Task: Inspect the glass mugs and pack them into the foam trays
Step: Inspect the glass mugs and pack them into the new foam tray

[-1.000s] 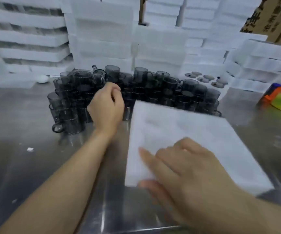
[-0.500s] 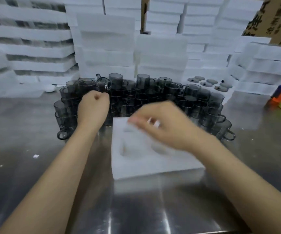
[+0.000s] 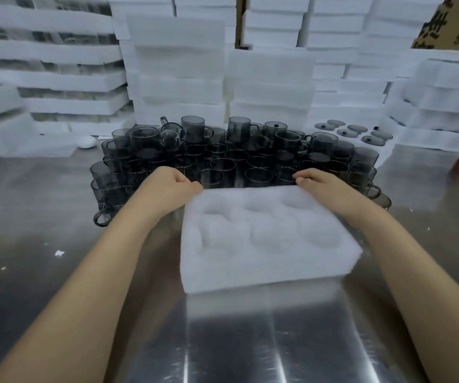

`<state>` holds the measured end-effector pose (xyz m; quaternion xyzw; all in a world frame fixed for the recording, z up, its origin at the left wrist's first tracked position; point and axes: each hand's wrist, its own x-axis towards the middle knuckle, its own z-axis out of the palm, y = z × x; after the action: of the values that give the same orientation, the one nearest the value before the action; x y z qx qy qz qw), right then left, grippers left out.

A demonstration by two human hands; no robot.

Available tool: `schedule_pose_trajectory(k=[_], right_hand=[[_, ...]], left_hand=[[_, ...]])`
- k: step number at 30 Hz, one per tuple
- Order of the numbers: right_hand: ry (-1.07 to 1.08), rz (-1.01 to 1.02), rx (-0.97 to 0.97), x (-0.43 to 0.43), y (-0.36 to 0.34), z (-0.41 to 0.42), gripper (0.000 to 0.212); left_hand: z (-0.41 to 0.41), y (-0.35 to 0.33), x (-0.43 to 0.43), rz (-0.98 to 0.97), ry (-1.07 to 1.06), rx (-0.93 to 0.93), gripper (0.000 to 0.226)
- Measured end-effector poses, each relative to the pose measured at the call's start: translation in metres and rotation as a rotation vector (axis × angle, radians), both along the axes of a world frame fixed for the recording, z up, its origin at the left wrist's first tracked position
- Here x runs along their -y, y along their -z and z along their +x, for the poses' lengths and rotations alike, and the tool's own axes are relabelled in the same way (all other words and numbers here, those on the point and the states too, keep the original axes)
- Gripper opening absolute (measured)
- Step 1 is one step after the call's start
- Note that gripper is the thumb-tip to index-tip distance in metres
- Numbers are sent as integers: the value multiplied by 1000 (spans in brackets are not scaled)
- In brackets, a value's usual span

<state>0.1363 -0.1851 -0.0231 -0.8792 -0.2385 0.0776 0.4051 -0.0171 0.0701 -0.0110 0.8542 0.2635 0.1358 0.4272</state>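
I have the foam tray flat on the steel tabletop right in front of me, recesses facing up, its far edge pushed up just beside the cluster of smoked glass mugs so each mug has only a short trip into a pocket. My left hand pinches the tray's far left corner with curled fingers, and my right hand has its fingertips curled over the far right edge; as I read it, both are squaring the tray up and steadying it, so each grip is clamped on foam and neither holds a mug. The tray shows two rows of rounded pockets, all bare white, so no mug has been packed into it yet. The mugs stand crowded together, some stacked on others, handles pointing every way. Behind them rise stacks of white foam trays; in those at the far left I can see dark glass between the layers. To the right a few round dark lids sit in a foam sheet.
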Motion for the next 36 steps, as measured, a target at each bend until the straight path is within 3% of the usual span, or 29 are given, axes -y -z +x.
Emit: schedule_pose_trajectory(k=[2,5,9,12,15,19,27,32,36], right_hand=[[4,56,-54,1,2,0,19],[85,21,32,1,3,3,27],[66,13,34,1,3,4,34],[91,-13,111,2,1,1,36],[121,15,303,4,-9,-5,31],[159,206,462,5,-19,-13,26],[94,166,850,2,-13,-11,25],[83,284,816,1,-20,-16,19],[150,394,605,1,-18,-14,18]], left_hand=[[-2,-3,-1,47,16,-62,26],[-6,-7,-1,75,91,-169,41],[-12,-13,-1,-16,217,-258,47],[-15,-15,-2,-18,227,-278,35],[-13,-13,-2,2,184,-234,30],[-9,-8,0,-18,122,-108,21],[3,7,16,120,-12,144,9],[4,13,19,237,-11,175,6],[5,16,19,303,13,154,8]])
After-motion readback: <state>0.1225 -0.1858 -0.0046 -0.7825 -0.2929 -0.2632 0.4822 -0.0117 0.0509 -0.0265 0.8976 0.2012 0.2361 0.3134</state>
